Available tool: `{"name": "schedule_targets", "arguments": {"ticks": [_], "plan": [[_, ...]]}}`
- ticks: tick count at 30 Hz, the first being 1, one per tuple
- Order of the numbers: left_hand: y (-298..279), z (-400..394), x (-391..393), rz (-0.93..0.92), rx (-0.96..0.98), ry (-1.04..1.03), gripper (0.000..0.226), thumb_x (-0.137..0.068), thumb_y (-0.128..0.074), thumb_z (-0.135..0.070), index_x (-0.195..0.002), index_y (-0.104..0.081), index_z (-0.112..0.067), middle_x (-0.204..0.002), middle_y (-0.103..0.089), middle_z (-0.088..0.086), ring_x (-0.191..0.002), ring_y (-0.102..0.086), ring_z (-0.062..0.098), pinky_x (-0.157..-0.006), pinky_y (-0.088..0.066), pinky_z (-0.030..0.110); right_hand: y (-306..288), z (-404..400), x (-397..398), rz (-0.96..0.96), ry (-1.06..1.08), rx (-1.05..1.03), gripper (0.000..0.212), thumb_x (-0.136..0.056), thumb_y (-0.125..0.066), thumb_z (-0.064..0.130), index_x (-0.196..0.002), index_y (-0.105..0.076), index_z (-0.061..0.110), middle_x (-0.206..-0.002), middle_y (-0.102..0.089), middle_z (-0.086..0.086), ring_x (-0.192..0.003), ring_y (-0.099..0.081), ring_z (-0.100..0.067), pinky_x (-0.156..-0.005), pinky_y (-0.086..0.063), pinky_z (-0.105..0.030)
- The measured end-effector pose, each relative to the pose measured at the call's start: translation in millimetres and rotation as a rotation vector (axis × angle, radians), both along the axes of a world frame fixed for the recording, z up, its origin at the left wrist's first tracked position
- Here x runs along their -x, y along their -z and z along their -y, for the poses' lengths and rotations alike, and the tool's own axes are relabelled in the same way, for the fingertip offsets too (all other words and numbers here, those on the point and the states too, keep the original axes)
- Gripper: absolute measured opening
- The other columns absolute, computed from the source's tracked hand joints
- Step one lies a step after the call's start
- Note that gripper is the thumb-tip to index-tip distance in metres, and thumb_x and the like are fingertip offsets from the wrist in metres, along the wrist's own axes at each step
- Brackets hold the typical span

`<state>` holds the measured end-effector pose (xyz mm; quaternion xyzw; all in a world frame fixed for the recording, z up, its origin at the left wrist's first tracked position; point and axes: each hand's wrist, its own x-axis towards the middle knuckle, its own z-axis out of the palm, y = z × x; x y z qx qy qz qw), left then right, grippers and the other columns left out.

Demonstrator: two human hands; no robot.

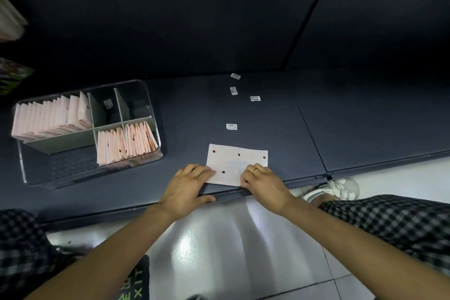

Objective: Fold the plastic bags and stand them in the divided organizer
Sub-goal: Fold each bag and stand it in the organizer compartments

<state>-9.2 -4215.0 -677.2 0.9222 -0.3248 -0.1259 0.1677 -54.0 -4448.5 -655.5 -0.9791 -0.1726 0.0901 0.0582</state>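
A pale pink plastic bag point(233, 158) with small red dots lies flat near the front edge of the dark shelf. My left hand point(187, 185) rests on its near left corner with straight fingers. My right hand point(264, 182) has curled fingers at the bag's near right edge and seems to pinch it. To the left stands the clear divided organizer point(155, 105). Folded pink bags point(51, 117) stand in its back left compartment, and more folded bags point(126, 143) fill the front right ones.
Several small white barcode labels point(231, 126) lie on the dark shelf point(341, 124) beyond the bag. Two organizer compartments at the back right hold no bags. Below the shelf edge are a glossy tiled floor, my checked trousers and a shoe point(328, 189).
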Motion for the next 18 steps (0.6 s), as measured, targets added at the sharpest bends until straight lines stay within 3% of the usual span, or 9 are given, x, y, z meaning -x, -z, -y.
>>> {"name": "schedule_targets", "arguments": {"ticks": [2,4,7,11,14,18], "plan": [[-0.2,-1.9,-1.3,-0.009,0.03,-0.013,0.061,-0.082,-0.062,-0.05,-0.136,-0.046,-0.028,-0.136,-0.046,-0.014,-0.126,-0.035,0.011,-0.103,-0.025,0.023,-4.7,2.0,-2.2,-0.161,0.024,-0.141,0.015,-0.087,-0.043,0.001,-0.085,-0.048,0.015,-0.093,-0.05,0.0,-0.089,-0.045,-0.018,-0.079,-0.041,-0.03],[-0.8,-3.2,-1.4,-0.013,0.07,-0.029,0.052,-0.083,-0.064,-0.044,-0.131,-0.052,-0.027,-0.13,-0.051,-0.013,-0.121,-0.039,0.012,-0.101,-0.027,0.022,-16.5,0.4,-8.0,-0.334,0.051,-0.279,0.015,-0.09,-0.045,0.004,-0.084,-0.047,0.018,-0.091,-0.05,0.004,-0.089,-0.042,-0.012,-0.083,-0.04,-0.026],[-4.3,-2.8,-1.3,-0.006,0.111,-0.05,0.037,-0.085,-0.065,-0.03,-0.122,-0.061,-0.026,-0.12,-0.059,-0.011,-0.113,-0.046,0.015,-0.096,-0.032,0.021,-32.1,-0.1,-18.3,-0.523,0.064,-0.388,0.015,-0.092,-0.051,0.008,-0.083,-0.052,0.02,-0.091,-0.053,0.006,-0.086,-0.045,-0.01,-0.079,-0.038,-0.018],[-7.8,1.9,-2.9,-0.082,0.133,-0.106,0.021,-0.09,-0.059,-0.022,-0.11,-0.068,-0.023,-0.111,-0.065,-0.009,-0.106,-0.051,0.016,-0.087,-0.042,0.027,-34.3,5.1,-22.4,-0.56,0.1,-0.388,0.004,-0.092,-0.055,0.019,-0.09,-0.056,0.015,-0.097,-0.057,0.001,-0.093,-0.051,-0.013,-0.076,-0.037,-0.01],[-8.2,5.7,-4.2,-0.157,0.115,-0.175,0.019,-0.092,-0.057,-0.033,-0.106,-0.067,-0.025,-0.104,-0.065,-0.005,-0.105,-0.052,0.016,-0.08,-0.044,0.03,-30.8,13.4,-18.8,-0.631,0.231,-0.462,0.028,-0.083,-0.068,0.039,-0.104,-0.055,0.025,-0.104,-0.056,0.011,-0.097,-0.051,-0.002,-0.076,-0.036,-0.004],[-11.1,10.4,-7.4,-0.248,0.111,-0.315,0.023,-0.09,-0.058,-0.034,-0.111,-0.061,-0.026,-0.088,-0.056,0.0,-0.094,-0.057,0.023,-0.072,-0.041,0.029,-21.2,22.1,-15.9,-0.492,0.351,-0.429,0.023,-0.084,-0.067,0.039,-0.101,-0.059,0.025,-0.096,-0.064,0.013,-0.094,-0.059,-0.011,-0.076,-0.043,-0.02]]}}
